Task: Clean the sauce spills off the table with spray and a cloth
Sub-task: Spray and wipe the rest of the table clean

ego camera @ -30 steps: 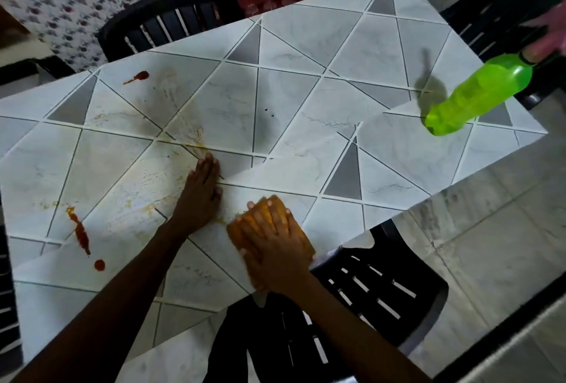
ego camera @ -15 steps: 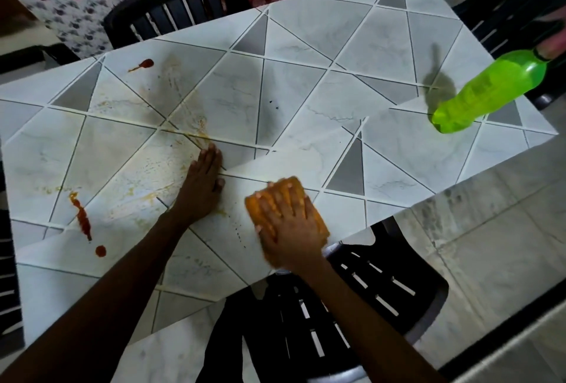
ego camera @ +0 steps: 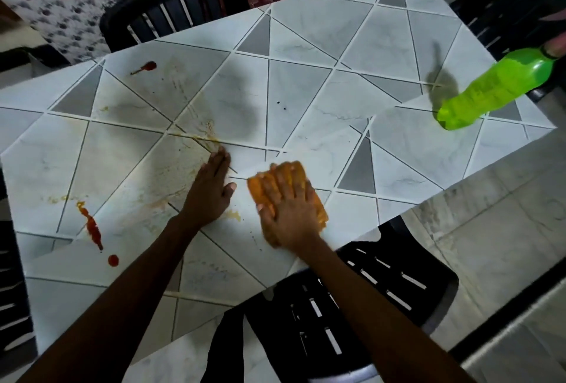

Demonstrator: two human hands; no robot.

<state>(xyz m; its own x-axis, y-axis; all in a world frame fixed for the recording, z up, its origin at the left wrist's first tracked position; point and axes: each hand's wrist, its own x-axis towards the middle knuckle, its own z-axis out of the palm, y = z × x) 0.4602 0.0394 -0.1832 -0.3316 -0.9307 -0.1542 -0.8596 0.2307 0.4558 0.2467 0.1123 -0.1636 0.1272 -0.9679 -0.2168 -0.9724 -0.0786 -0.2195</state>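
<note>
My right hand (ego camera: 288, 208) presses flat on an orange cloth (ego camera: 318, 211) near the front edge of the tiled table (ego camera: 352, 101). Beside it, my left hand (ego camera: 211, 189) rests flat on the tabletop with straight fingers. A red sauce streak (ego camera: 93, 228) and a red drop (ego camera: 113, 260) lie at the front left. Another red blot (ego camera: 148, 66) sits at the far left. Yellowish smears (ego camera: 208, 137) spread just beyond my left hand. A green spray bottle (ego camera: 496, 88) stands at the right edge of the table.
A black slatted chair (ego camera: 352, 306) stands under the table's front edge below my right arm. Another black chair (ego camera: 174, 9) is at the far side, and dark chairs (ego camera: 505, 15) stand at the right. Another person's fingers (ego camera: 556, 47) touch the bottle's top.
My right hand has slid the orange cloth to the right and farther onto the table. My left hand has stayed in place on the tabletop.
</note>
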